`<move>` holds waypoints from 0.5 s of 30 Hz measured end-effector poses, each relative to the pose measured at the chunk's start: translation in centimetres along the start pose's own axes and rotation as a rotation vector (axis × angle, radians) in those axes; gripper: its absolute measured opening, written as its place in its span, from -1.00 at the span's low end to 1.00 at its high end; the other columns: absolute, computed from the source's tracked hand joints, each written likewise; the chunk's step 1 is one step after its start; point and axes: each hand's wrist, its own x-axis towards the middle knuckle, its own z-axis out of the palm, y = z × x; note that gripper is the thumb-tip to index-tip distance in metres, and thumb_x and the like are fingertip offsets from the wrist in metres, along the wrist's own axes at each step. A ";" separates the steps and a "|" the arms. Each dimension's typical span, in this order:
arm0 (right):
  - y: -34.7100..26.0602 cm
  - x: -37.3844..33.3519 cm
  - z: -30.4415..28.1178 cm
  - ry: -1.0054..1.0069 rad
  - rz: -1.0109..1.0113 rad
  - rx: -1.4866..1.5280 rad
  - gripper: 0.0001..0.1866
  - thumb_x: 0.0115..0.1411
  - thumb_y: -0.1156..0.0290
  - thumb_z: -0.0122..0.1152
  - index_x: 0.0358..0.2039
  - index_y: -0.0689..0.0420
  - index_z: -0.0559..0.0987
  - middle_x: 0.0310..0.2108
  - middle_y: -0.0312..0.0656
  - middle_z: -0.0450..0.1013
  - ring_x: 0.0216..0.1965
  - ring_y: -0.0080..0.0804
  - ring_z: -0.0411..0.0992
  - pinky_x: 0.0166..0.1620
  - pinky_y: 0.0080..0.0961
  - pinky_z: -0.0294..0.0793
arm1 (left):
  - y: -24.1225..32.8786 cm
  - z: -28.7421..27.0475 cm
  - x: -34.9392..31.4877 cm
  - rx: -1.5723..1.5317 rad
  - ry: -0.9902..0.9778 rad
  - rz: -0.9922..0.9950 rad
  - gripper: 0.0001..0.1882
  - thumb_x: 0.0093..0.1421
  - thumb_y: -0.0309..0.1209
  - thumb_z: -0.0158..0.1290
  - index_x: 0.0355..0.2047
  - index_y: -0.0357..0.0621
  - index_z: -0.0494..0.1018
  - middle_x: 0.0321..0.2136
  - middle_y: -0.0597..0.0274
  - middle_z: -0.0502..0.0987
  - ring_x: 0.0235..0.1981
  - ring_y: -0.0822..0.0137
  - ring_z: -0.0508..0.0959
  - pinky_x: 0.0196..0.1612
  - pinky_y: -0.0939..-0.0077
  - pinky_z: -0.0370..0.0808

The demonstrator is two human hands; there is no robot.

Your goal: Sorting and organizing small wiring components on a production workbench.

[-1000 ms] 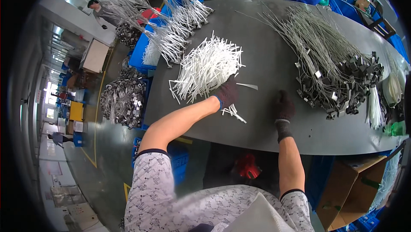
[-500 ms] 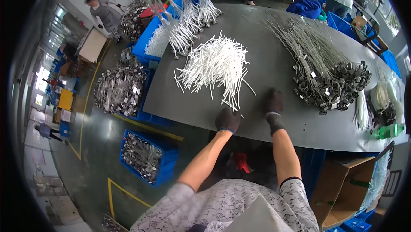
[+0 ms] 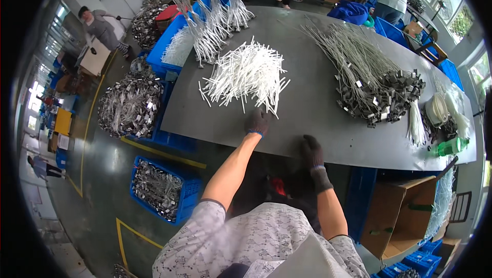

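Note:
A heap of thin white tubes (image 3: 246,73) lies on the dark grey table (image 3: 302,93). At its near edge is my left hand (image 3: 256,122) in a dark glove, its fingers stretched toward the lowest tubes and seemingly touching them. Nothing shows gripped in it. My right hand (image 3: 312,152), gloved the same way, is over the table's front edge with fingers extended and no object in it. Farther right lies a large bundle of grey wires with black connectors (image 3: 382,96), apart from both hands.
Bundles of white-ended wires (image 3: 210,34) stand at the table's far left, by a blue bin (image 3: 171,55). A blue crate of parts (image 3: 159,188) sits on the floor. At right are a green bottle (image 3: 451,147) and a cardboard box (image 3: 397,216). Other people stand farther off.
My left hand has moved forward to the heap's near edge. My right hand has drawn back to the table's front edge. Stray tubes at the near right now lie closer in. The view has shifted slightly.

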 end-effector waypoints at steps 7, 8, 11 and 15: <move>5.4 -11.8 -8.4 0.229 0.067 0.054 -0.71 0.28 0.39 0.13 -0.07 0.23 0.64 -0.37 -0.25 0.57 -0.42 -0.56 0.47 -0.37 -0.57 0.45 | 5.3 0.0 -1.5 0.113 -0.080 -0.086 -0.49 0.13 0.10 0.04 -0.37 -0.11 0.66 -0.40 -0.15 0.63 -0.30 -0.20 0.64 -0.26 -0.02 0.56; 6.3 -13.7 -10.0 0.334 0.142 0.078 -0.72 0.28 0.37 0.15 -0.10 0.24 0.64 -0.39 -0.24 0.58 -0.42 -0.52 0.49 -0.37 -0.54 0.47 | 5.9 -0.2 -1.3 0.127 -0.071 -0.100 -0.48 0.11 0.11 0.05 -0.39 -0.14 0.66 -0.42 -0.14 0.63 -0.31 -0.19 0.65 -0.28 -0.02 0.56; 6.8 -19.2 -12.7 0.457 0.271 0.104 -0.73 0.28 0.34 0.17 -0.12 0.24 0.64 -0.44 -0.24 0.56 -0.47 -0.50 0.49 -0.42 -0.54 0.46 | 3.6 1.3 0.2 0.171 -0.105 -0.156 -0.49 0.08 0.09 0.12 -0.33 -0.15 0.66 -0.30 -0.12 0.66 -0.22 -0.10 0.67 -0.19 0.01 0.58; 10.3 -24.8 -15.1 0.509 0.438 0.129 -0.71 0.25 0.37 0.14 -0.09 0.25 0.63 -0.46 -0.22 0.53 -0.53 -0.49 0.47 -0.47 -0.54 0.44 | 2.4 3.8 1.0 0.263 -0.166 -0.085 -0.61 0.15 -0.04 0.07 -0.27 -0.06 0.66 -0.18 -0.06 0.65 -0.13 -0.06 0.65 -0.11 0.05 0.59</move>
